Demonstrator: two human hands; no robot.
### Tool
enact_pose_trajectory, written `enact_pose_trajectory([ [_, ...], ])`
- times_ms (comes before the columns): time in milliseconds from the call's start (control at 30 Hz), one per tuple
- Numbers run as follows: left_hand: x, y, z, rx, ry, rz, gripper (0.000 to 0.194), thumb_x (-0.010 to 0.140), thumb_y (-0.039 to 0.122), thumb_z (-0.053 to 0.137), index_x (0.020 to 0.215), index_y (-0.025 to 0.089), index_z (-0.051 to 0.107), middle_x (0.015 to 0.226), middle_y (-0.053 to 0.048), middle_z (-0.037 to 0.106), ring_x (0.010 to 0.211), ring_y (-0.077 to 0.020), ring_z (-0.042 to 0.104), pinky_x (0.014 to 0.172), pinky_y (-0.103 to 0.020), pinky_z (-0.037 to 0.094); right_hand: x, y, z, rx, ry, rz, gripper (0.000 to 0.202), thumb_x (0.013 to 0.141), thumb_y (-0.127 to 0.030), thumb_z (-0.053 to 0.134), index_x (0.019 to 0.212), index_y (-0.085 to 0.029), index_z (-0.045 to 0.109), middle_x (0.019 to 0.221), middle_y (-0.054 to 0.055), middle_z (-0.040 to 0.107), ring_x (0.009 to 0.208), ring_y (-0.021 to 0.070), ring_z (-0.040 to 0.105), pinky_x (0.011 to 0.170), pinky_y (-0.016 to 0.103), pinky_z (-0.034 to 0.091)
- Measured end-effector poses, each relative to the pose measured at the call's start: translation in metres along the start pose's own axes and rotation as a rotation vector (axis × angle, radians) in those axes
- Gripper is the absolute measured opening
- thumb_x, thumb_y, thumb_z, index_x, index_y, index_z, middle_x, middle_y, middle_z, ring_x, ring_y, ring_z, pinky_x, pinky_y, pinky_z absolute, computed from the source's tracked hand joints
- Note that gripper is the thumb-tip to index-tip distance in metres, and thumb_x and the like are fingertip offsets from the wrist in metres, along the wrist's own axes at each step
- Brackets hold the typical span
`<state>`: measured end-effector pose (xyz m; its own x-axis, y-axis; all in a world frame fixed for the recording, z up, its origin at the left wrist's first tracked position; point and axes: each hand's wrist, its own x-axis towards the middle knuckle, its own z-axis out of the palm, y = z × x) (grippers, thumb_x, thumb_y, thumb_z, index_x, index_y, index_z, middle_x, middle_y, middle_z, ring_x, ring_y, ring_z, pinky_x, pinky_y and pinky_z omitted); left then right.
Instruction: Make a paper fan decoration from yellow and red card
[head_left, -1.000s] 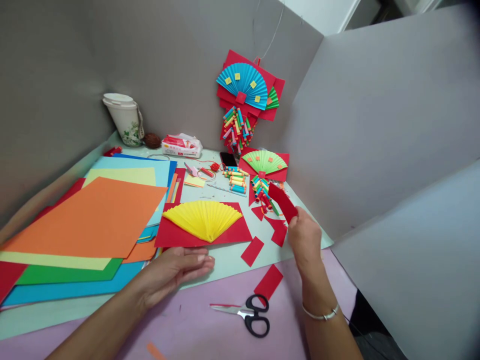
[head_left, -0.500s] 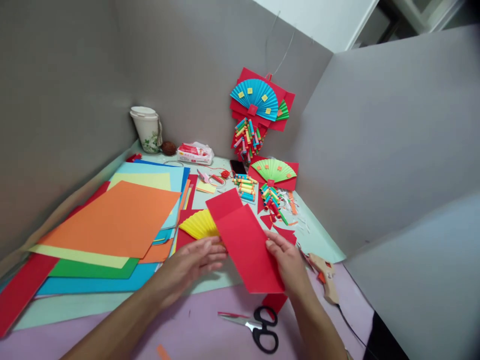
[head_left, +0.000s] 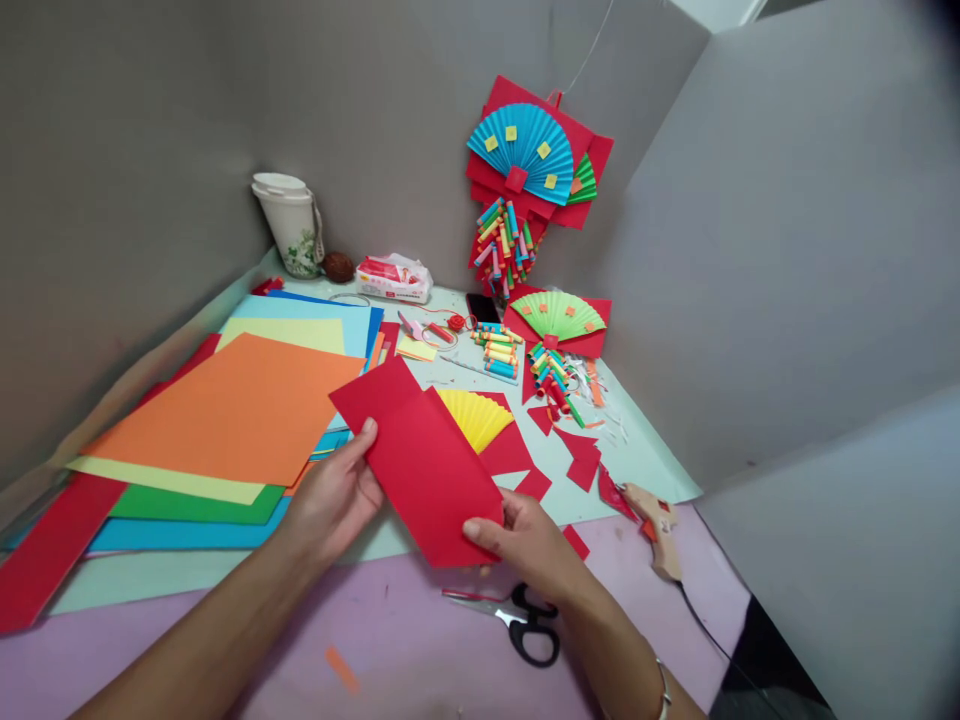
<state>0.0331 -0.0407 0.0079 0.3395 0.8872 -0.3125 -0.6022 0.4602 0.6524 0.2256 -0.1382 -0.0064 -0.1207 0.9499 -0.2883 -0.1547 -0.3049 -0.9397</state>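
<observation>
A piece of red paper [head_left: 431,470], made of two overlapping panels, is held tilted above the table. My right hand [head_left: 517,535] grips its lower right corner, the thumb on top and the fingers underneath. At the left edge, my left hand [head_left: 341,490] holds the paper with its thumb on the front; its other fingers are partly behind it. Just behind the paper lies a yellow pleated fan [head_left: 476,418] on red paper, partly covered. Scissors with black handles [head_left: 529,625] rest on the table below my right hand.
Stacked coloured sheets [head_left: 225,420] lie at the left. A glue gun [head_left: 656,530] with its cord lies at the right. Behind are rolled paper tubes [head_left: 499,350], a green fan decoration [head_left: 559,318], a hanging blue fan decoration [head_left: 525,150], a tissue pack [head_left: 394,278] and a white cup [head_left: 289,225].
The red paper has moved left, uncovering part of the yellow fan on its right side. My left hand, which was apart from the paper with fingers extended, now grips its left edge.
</observation>
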Motion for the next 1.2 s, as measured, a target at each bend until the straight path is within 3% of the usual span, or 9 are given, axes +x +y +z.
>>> enact_pose_trajectory([
  [133, 0.005, 0.005, -0.003, 0.001, 0.033, 0.073, 0.026, 0.097, 0.021, 0.049, 0.116, 0.018, 0.066, 0.1, -0.007, 0.078, 0.087, -0.0205, 0.075, 0.083, -0.032, 0.062, 0.003, 0.007, -0.004, -0.077, -0.024, 0.035, 0.034, 0.077, -0.048, 0.072, 0.085, -0.015, 0.066, 0.065, 0.001, 0.07, 0.055, 0.0141, 0.066, 0.048, 0.02, 0.047],
  [433, 0.009, 0.014, -0.007, -0.007, 0.088, 0.13, 0.023, 0.094, 0.012, 0.05, 0.107, 0.018, 0.069, 0.09, -0.004, 0.079, 0.08, -0.0178, 0.076, 0.077, -0.026, 0.063, 0.001, 0.007, -0.018, -0.076, -0.035, -0.045, 0.036, 0.083, -0.052, 0.066, 0.078, -0.016, 0.064, 0.064, 0.002, 0.071, 0.055, 0.0133, 0.066, 0.052, 0.021, 0.049],
  [533, 0.006, 0.014, -0.006, -0.029, 0.13, 0.1, 0.023, 0.093, 0.01, 0.05, 0.107, 0.016, 0.068, 0.085, -0.004, 0.079, 0.074, -0.0183, 0.076, 0.071, -0.026, 0.064, 0.0, 0.004, -0.023, -0.014, 0.047, -0.213, 0.036, 0.089, -0.053, 0.058, 0.086, -0.018, 0.067, 0.067, 0.003, 0.071, 0.057, 0.0147, 0.065, 0.054, 0.024, 0.05],
  [633, 0.001, 0.01, -0.003, 0.019, 0.137, 0.017, 0.025, 0.092, 0.011, 0.052, 0.112, 0.015, 0.066, 0.082, -0.006, 0.079, 0.069, -0.0208, 0.076, 0.066, -0.029, 0.065, 0.002, 0.0, -0.023, -0.108, 0.207, -0.397, 0.032, 0.091, -0.042, 0.058, 0.118, -0.025, 0.063, 0.101, 0.006, 0.072, 0.078, 0.0169, 0.068, 0.064, 0.027, 0.055],
  [800, -0.007, 0.004, -0.003, 0.139, 0.118, 0.017, 0.03, 0.084, 0.014, 0.066, 0.114, 0.012, 0.067, 0.09, -0.011, 0.079, 0.074, -0.0252, 0.076, 0.067, -0.033, 0.064, 0.007, -0.014, -0.018, -0.652, 0.267, -0.73, 0.05, 0.092, -0.021, 0.053, 0.14, -0.032, 0.046, 0.131, 0.011, 0.057, 0.109, 0.0237, 0.062, 0.082, 0.037, 0.057],
  [933, -0.012, 0.002, -0.001, 0.208, 0.064, -0.039, 0.032, 0.079, 0.019, 0.072, 0.11, 0.011, 0.069, 0.093, -0.014, 0.079, 0.076, -0.028, 0.076, 0.066, -0.035, 0.063, 0.019, -0.027, -0.015, -1.037, 0.206, -1.031, 0.061, 0.085, -0.007, 0.055, 0.14, -0.032, 0.047, 0.142, 0.011, 0.047, 0.13, 0.0264, 0.047, 0.104, 0.047, 0.045],
  [1067, -0.013, -0.001, -0.001, 0.227, -0.042, -0.129, 0.031, 0.08, 0.028, 0.073, 0.108, 0.014, 0.07, 0.09, -0.012, 0.078, 0.074, -0.0249, 0.075, 0.066, -0.033, 0.061, 0.039, -0.04, -0.018, -1.012, 0.176, -1.164, 0.032, 0.087, -0.011, 0.056, 0.11, -0.031, 0.067, 0.13, 0.008, 0.06, 0.126, 0.0259, 0.052, 0.103, 0.047, 0.045],
  [1133, -0.011, 0.001, -0.004, 0.265, -0.034, -0.111, 0.03, 0.082, 0.036, 0.071, 0.103, 0.015, 0.071, 0.088, -0.009, 0.077, 0.069, -0.0209, 0.073, 0.061, -0.029, 0.058, 0.046, -0.045, -0.021, -0.856, 0.212, -1.095, 0.018, 0.09, -0.019, 0.057, 0.101, -0.028, 0.068, 0.113, 0.008, 0.069, 0.114, 0.0253, 0.061, 0.096, 0.044, 0.05],
  [1200, -0.007, 0.004, -0.009, 0.378, 0.027, -0.035, 0.032, 0.081, 0.042, 0.071, 0.097, 0.014, 0.071, 0.087, -0.009, 0.076, 0.068, -0.0184, 0.071, 0.06, -0.026, 0.057, 0.049, -0.05, -0.024, -0.672, 0.317, -0.903, 0.012, 0.092, -0.03, 0.056, 0.096, -0.024, 0.065, 0.089, 0.005, 0.071, 0.087, 0.0218, 0.068, 0.077, 0.036, 0.056],
])
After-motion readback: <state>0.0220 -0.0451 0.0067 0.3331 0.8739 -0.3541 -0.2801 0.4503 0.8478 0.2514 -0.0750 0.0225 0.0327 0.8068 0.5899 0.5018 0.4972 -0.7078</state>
